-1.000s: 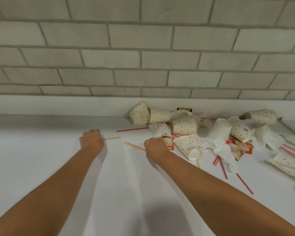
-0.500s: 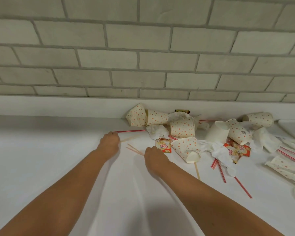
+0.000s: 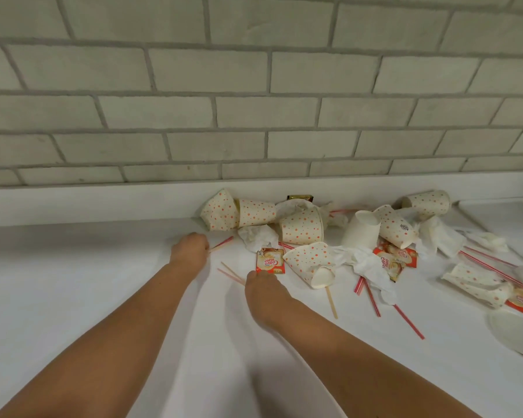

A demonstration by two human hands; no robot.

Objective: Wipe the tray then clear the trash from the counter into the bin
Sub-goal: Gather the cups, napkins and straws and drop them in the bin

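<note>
Trash lies along the back of the white counter (image 3: 73, 282): polka-dot paper cups (image 3: 301, 227), crumpled napkins (image 3: 258, 236), red straws (image 3: 408, 321), wooden stirrers (image 3: 331, 301) and Coffee mate sachets (image 3: 270, 260). My left hand (image 3: 190, 248) is curled round a wooden stirrer, and a red straw (image 3: 222, 243) pokes out beside its knuckles. My right hand (image 3: 263, 289) is curled just below the nearest sachet and pinches two thin sticks (image 3: 229, 273) that stick out to its left. A corner of the white tray (image 3: 501, 211) shows at the far right.
A brick wall rises behind the counter's low backsplash (image 3: 88, 203). A white plastic lid (image 3: 517, 333) lies at the right edge. A dark gold wrapper (image 3: 299, 197) stands behind the cups.
My left hand has moved right with its stirrer, up to the red straw by the cups. My right hand has stayed almost in place, still holding its sticks.
</note>
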